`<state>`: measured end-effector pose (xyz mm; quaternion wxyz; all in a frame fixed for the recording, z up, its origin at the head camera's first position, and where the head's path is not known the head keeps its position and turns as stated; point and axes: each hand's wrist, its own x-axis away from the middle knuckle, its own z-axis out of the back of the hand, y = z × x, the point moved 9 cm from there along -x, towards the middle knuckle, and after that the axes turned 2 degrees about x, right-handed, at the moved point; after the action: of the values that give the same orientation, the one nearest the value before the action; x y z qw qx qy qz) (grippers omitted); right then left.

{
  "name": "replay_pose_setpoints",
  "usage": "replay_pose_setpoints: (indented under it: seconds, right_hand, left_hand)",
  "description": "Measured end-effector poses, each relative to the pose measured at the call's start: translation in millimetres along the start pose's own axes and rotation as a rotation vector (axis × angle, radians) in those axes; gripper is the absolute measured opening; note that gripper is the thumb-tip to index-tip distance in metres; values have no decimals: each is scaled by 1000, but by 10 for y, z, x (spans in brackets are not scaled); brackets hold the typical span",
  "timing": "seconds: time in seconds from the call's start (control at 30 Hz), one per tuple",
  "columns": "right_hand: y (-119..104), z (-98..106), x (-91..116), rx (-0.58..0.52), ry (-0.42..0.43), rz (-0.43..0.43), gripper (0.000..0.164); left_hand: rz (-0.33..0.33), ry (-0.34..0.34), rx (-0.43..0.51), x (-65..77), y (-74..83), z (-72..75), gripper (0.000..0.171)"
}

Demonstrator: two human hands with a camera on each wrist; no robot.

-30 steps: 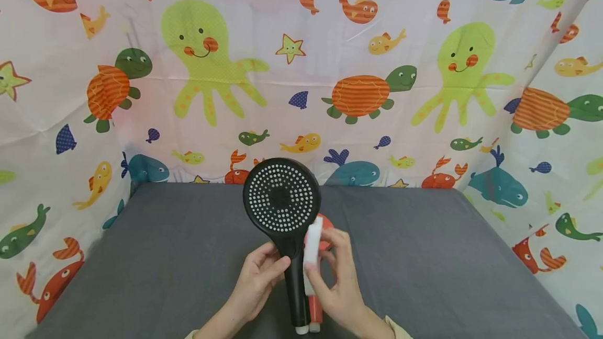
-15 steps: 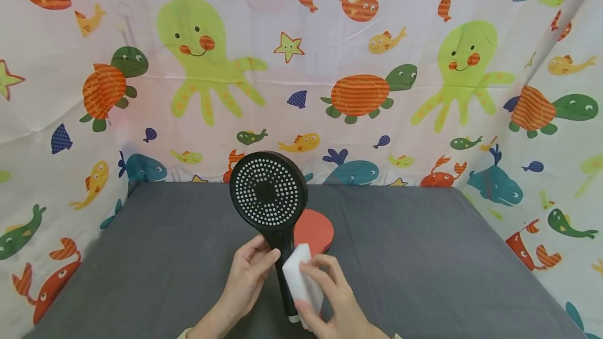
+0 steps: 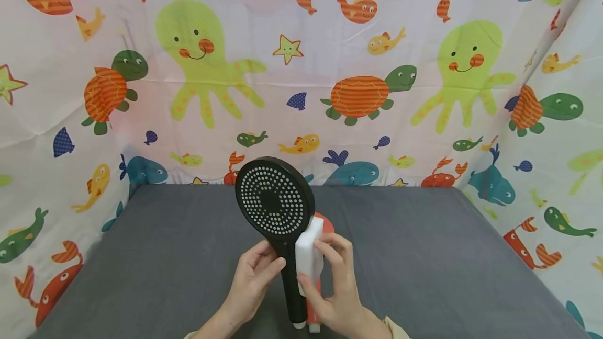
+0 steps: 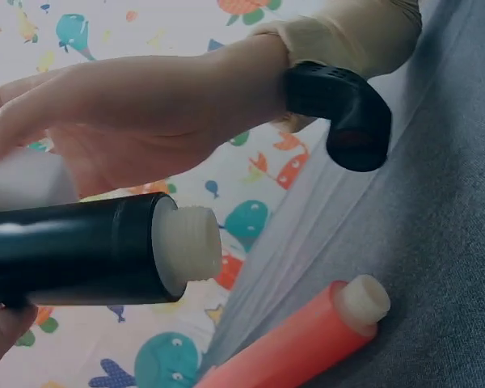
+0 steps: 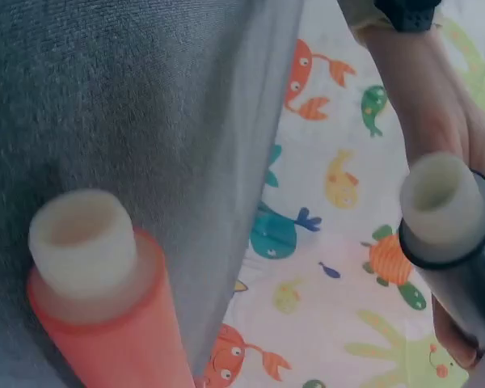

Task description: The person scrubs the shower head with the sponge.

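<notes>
A black shower head [image 3: 274, 200] with a round, pale-dotted face is held up over the table, its handle pointing toward me. My left hand [image 3: 254, 276] grips that handle just below the head, thumb across the front. Pinched between the thumb and fingers of my right hand [image 3: 336, 281] is a white sponge block [image 3: 308, 255], which sits right against the handle's right side. The handle's threaded white end [image 4: 190, 242] shows large in the left wrist view. Behind the sponge lies a red shower head [image 3: 325, 221], mostly hidden, its handle [image 4: 299, 343] ending in a white threaded stub.
Grey cloth [image 3: 179, 255] covers the table. A white curtain [image 3: 282, 77] printed with sea animals hangs at the back and along both sides. A black wrist camera [image 4: 347, 113] is strapped to the right wrist.
The sponge has gone down the handle toward its lower end and come back up to the upper part. The black shower head has shifted slightly left and tilted, still in the left hand.
</notes>
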<state>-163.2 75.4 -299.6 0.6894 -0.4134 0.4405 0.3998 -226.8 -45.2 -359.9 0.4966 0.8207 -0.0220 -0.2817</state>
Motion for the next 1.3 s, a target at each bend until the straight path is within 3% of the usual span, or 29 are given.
replay_pose_setpoints:
  seconds: [0.23,0.4,0.47,0.53,0.63,0.8,0.9,1.03,1.17,1.3]
  right_hand:
    - [-19,-195,296,-53,-217,84,40]
    - [-173,-285,514,-27,-375,260,32]
    - [-223,-308,539,-19,-396,330,31]
    - [-238,-309,504,-2,-375,367,29]
    - [-200,-247,352,32,-259,355,29]
    - [-34,-83,34,46,-24,228,33]
    - [21,-58,-52,10,15,172,37]
    - [-43,-159,26,22,-99,186,35]
    - [-204,-341,265,70,-319,318,31]
    - [-291,-467,480,51,-547,415,41]
  left_hand:
    - [-28,-28,159,-4,74,8,39]
    - [21,53,93,-35,49,104,36]
    - [31,77,75,-43,40,132,36]
    - [13,72,68,-47,54,131,39]
    - [-16,57,81,-34,68,110,42]
    - [7,11,77,-1,31,27,41]
    - [-2,-32,81,10,37,-15,38]
    - [-22,-64,133,4,74,-10,35]
    - [-10,-83,257,-25,89,16,36]
    - [10,-68,364,-38,81,49,38]
